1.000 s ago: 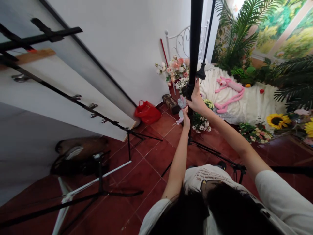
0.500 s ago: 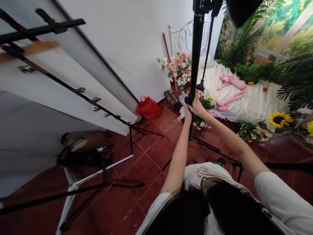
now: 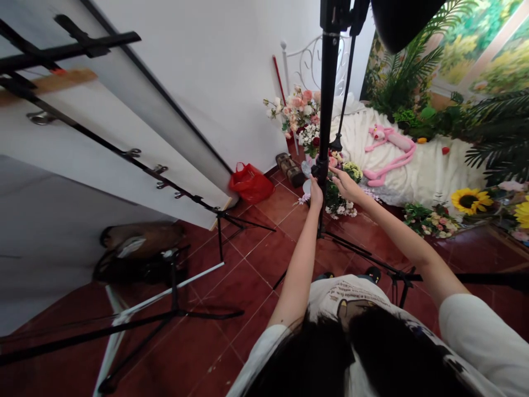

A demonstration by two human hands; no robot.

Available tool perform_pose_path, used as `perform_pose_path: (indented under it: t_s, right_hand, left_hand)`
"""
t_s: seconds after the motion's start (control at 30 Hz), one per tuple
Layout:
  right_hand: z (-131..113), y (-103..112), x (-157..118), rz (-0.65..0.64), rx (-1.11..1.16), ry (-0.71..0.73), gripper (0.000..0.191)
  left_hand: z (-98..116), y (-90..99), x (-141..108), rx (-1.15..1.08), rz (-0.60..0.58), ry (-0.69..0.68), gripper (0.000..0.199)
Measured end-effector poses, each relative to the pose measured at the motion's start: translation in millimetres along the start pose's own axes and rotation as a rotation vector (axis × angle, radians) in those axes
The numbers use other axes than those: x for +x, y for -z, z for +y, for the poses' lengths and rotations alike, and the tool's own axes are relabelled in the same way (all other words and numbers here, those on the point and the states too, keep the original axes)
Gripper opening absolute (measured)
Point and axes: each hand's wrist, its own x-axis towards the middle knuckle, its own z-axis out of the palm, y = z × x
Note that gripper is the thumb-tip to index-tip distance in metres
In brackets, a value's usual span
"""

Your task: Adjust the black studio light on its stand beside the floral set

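The black light stand (image 3: 328, 94) runs from the top edge, right of centre, down to the red tiled floor (image 3: 260, 259), its locking collar (image 3: 319, 167) near mid-frame. The left hand (image 3: 316, 194) is at the pole just below the collar, thumb up; whether its hidden fingers are clamped cannot be told. The right hand (image 3: 347, 185) is just right of the pole, fingers stretched out and unclosed, fingertips beside the collar; contact is unclear. A power plug (image 3: 336, 144) hangs above that hand, and a dark lamp shade (image 3: 400, 22) fills part of the upper right. Right of centre, a pink plush toy (image 3: 399, 142) lies on a white blanket (image 3: 446, 179), near artificial flowers (image 3: 309, 132). A red plastic bag (image 3: 251, 183) sits left of the hands.
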Motion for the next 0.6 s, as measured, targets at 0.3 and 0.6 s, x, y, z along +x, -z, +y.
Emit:
perform_pose_path:
  t_s: [0.3, 0.6]
  right_hand:
    - [27.4, -16.9, 14.5, -0.038, -0.013, -0.083, 0.058]
    - [40.5, -19.0, 33.9, -0.029, -0.036, -0.127, 0.047]
  left_hand:
    - [-1.8, 1.3, -0.1, 0.002, -0.03, 0.017, 0.07]
    - [-0.8, 0.7, 2.6, 0.009, -0.024, 0.043, 0.061]
